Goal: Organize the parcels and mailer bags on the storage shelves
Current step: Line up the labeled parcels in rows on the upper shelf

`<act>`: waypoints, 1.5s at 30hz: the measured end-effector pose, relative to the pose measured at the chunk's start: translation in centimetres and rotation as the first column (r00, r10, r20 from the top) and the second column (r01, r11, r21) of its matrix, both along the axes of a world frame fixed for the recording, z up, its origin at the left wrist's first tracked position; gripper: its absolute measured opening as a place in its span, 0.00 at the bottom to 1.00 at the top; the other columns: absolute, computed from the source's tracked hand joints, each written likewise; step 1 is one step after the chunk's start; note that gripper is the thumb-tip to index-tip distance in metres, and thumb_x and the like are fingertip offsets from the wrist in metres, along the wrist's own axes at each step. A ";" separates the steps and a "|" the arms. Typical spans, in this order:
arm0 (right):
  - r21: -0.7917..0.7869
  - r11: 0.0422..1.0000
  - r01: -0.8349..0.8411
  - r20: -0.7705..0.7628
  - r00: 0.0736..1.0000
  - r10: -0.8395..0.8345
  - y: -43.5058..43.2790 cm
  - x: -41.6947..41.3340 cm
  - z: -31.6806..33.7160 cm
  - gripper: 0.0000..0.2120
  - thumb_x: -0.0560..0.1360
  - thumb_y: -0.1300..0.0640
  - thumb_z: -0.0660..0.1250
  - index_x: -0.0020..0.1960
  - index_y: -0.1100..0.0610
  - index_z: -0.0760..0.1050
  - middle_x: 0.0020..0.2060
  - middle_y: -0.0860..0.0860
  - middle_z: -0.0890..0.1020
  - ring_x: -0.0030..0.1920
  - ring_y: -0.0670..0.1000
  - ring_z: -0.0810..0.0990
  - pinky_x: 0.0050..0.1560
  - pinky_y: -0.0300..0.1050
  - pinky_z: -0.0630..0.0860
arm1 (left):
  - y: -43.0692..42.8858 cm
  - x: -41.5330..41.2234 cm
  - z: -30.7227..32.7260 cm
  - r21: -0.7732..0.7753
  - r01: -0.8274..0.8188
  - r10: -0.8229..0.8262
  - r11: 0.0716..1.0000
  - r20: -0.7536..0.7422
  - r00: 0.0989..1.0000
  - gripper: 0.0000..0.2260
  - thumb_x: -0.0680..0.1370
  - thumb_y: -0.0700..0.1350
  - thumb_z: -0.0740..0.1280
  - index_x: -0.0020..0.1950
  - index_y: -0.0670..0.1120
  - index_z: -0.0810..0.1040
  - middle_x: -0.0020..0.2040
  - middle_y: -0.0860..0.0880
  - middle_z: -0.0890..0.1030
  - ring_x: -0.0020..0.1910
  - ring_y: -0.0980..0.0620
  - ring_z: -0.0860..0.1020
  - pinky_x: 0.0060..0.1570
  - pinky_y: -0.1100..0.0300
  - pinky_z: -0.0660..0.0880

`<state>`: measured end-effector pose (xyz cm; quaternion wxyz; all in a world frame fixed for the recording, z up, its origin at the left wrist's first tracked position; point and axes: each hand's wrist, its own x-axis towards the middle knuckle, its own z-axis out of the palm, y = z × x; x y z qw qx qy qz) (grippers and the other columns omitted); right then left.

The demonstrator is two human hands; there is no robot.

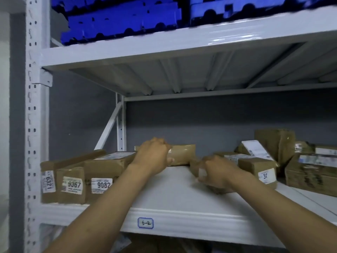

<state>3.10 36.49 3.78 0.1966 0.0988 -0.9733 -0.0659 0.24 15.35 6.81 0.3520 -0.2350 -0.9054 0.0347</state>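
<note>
1. Taking the "6-2" tag (145, 223) on the front lip of the shelf (175, 190) as the marker: up and to its left, three brown boxes stand in a tidy row at the shelf edge, labels facing out, reading 6321 (48, 181), 9367 (73, 185) and 9082 (102, 185). That part looks sorted.
2. Straight above the tag the shelf board is bare, so there is room to fill.
3. Far to the tag's right, a loose pile of boxes (284, 152) leans at mixed angles, some labels turned up or away. I judge most of the tidying is left here.
4. The left hand (153, 156), above the tag toward the back, is curled over the near end of a tape-wrapped parcel (182, 154), apparently gripping it.
5. The right hand (217, 172), up and right of the tag, is closed around a small brown parcel (196, 166) resting on the shelf beside the box marked "30" (262, 170).
</note>
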 end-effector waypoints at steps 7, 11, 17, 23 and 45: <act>0.071 0.997 0.013 0.007 1.000 -0.014 5.8 -2.1 -0.4 0.19 0.76 0.41 0.58 0.66 0.41 0.71 0.65 0.49 0.75 0.63 0.55 0.74 0.57 0.47 0.70 | 6.6 -5.9 -1.7 0.054 -0.062 0.051 0.997 0.180 0.982 0.24 0.78 0.57 0.64 0.71 0.48 0.70 0.69 0.47 0.73 0.66 0.45 0.71 0.64 0.53 0.69; 0.097 0.995 -0.003 -0.023 1.000 0.005 6.5 -3.6 -0.1 0.21 0.75 0.39 0.59 0.66 0.42 0.71 0.63 0.51 0.76 0.63 0.55 0.74 0.53 0.48 0.67 | 8.7 -9.9 -1.4 0.028 -0.053 0.046 0.998 0.225 0.973 0.28 0.77 0.56 0.66 0.74 0.49 0.65 0.71 0.46 0.70 0.68 0.45 0.70 0.65 0.54 0.68; -0.061 0.998 -0.032 0.039 0.999 0.035 7.9 -5.6 -0.5 0.32 0.72 0.30 0.57 0.73 0.41 0.62 0.70 0.49 0.70 0.68 0.56 0.68 0.62 0.50 0.68 | 10.8 -16.6 -0.4 -0.072 -0.025 0.045 0.997 0.283 0.958 0.30 0.76 0.56 0.67 0.73 0.45 0.64 0.72 0.44 0.67 0.70 0.43 0.67 0.67 0.53 0.66; -0.118 0.983 -0.141 -0.058 0.989 0.135 8.4 -6.0 -0.4 0.31 0.74 0.32 0.56 0.73 0.42 0.62 0.71 0.47 0.69 0.68 0.54 0.69 0.66 0.50 0.68 | 11.8 -21.1 -1.0 -0.091 0.011 0.020 0.996 0.331 0.944 0.38 0.74 0.58 0.68 0.78 0.45 0.55 0.76 0.43 0.60 0.74 0.44 0.60 0.72 0.53 0.60; -0.019 0.999 -0.032 -0.120 0.992 0.030 8.2 -6.1 -0.9 0.29 0.75 0.31 0.52 0.65 0.47 0.73 0.62 0.49 0.77 0.61 0.53 0.74 0.58 0.48 0.71 | 11.1 -25.1 1.4 -0.121 -0.113 0.160 0.986 0.522 0.837 0.48 0.63 0.67 0.74 0.76 0.62 0.51 0.72 0.47 0.62 0.68 0.41 0.67 0.67 0.48 0.67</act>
